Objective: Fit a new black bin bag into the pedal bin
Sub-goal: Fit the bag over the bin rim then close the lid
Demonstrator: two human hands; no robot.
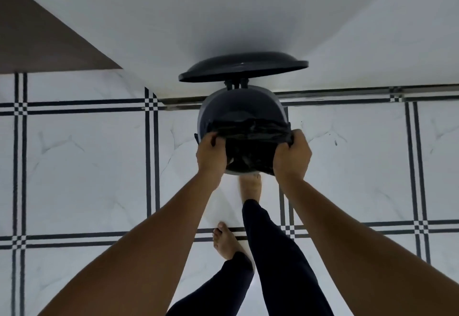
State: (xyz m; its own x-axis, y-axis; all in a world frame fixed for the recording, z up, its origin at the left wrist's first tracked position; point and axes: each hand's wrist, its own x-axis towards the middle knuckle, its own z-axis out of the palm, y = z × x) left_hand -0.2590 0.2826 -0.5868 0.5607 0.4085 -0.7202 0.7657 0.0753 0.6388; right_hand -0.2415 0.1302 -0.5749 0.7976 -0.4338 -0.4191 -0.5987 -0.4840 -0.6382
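A round dark pedal bin stands against the white wall, its lid raised and leaning back on the wall. A crumpled black bin bag lies across the near half of the bin's opening and hangs over its front rim. My left hand grips the bag's edge at the left side of the rim. My right hand grips the bag at the right side. The far half of the bin's inside shows bare. One bare foot is at the bin's base, where the pedal is hidden.
The floor is white tile with black checked lines. A brown surface fills the upper left corner. My other foot stands further back on the floor, with dark trouser legs below.
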